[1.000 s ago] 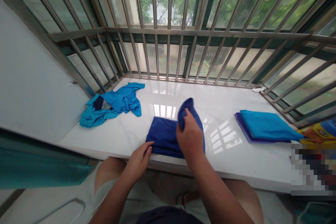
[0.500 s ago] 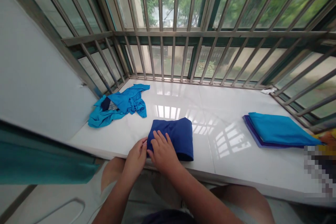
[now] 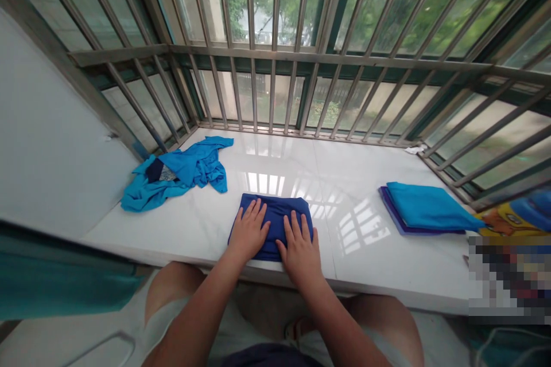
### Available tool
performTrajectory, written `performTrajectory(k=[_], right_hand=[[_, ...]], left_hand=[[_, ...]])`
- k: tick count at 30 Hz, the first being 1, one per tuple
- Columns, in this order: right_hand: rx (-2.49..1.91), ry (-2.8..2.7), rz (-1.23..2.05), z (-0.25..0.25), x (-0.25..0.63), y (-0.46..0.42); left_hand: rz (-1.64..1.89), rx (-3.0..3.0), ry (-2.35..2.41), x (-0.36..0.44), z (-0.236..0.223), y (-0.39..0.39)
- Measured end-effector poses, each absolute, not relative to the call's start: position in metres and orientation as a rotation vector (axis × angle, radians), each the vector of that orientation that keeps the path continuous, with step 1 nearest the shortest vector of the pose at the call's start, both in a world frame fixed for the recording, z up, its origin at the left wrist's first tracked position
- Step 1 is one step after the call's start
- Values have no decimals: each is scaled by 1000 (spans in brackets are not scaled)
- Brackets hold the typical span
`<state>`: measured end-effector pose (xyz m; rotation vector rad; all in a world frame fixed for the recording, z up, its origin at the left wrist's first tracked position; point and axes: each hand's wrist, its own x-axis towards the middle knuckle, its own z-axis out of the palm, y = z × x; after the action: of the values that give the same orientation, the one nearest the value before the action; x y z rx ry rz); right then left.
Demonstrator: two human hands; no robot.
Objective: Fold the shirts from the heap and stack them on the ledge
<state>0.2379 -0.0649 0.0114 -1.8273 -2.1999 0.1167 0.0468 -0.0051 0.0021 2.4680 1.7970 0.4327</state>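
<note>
A dark blue garment (image 3: 275,209), folded into a small rectangle, lies near the front edge of the white marble sill (image 3: 353,229). My left hand (image 3: 248,233) rests flat on its left half with fingers stretched out. My right hand (image 3: 300,248) lies flat on its right half, fingers apart. Both palms press down on the cloth and hold nothing.
A crumpled light blue garment (image 3: 181,175) lies at the sill's back left. A folded stack, light blue cloth (image 3: 426,211) over a purple one, sits at the right. Metal window bars (image 3: 275,57) close off the back and sides. A colourful printed item (image 3: 516,215) is at the far right.
One second ago my right hand was lifting the garment's right part over to the left. That fold is down, and both hands have since spread flat on top of the folded cloth.
</note>
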Motion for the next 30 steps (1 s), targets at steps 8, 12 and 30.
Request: performTrajectory(k=[8,12,30], right_hand=[[-2084,-2022,76,39,216,-15],[-2120,-1995,144,30,225,-5],[-2136,-1916,247,40,246,-10]], left_hand=[[494,2543,1840,44,-11,-36],[728,2390,1935,31,-17,-45],[690,2037,2017,-14,-5,-37]])
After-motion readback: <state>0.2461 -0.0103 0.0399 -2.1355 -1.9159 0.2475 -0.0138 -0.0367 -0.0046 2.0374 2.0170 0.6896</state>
